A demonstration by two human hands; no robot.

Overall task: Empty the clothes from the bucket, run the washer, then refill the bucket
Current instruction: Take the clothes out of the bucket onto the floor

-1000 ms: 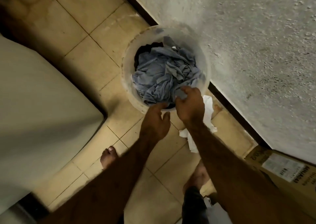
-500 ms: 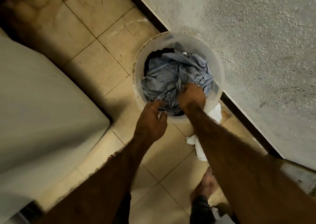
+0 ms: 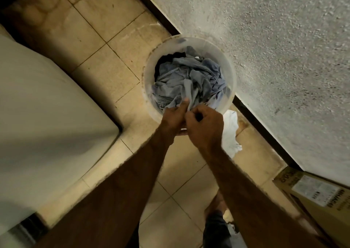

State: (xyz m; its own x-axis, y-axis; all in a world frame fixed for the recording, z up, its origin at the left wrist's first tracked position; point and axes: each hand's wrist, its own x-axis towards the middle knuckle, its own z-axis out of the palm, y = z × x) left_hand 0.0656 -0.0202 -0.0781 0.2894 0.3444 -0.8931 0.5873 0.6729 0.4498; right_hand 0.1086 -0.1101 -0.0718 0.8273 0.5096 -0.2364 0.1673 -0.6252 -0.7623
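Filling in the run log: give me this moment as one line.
stage: emptying | bucket: full | left hand, right hand: gripping blue-grey cloth at near rim

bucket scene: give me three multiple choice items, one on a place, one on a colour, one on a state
1. Where does the bucket stand?
A. on the washer
B. on the tiled floor by the wall
C. on the cardboard box

2. What colour is most of the clothing in it?
A. red
B. yellow
C. grey-blue

3. What are the hands doing?
A. both gripping cloth at the near rim
B. both resting on the washer
C. both hanging empty

Key: 1 B, floor tiles surround it beside the wall. 2 C, the top folds are grey-blue. 3 A, left hand and right hand pinch fabric.
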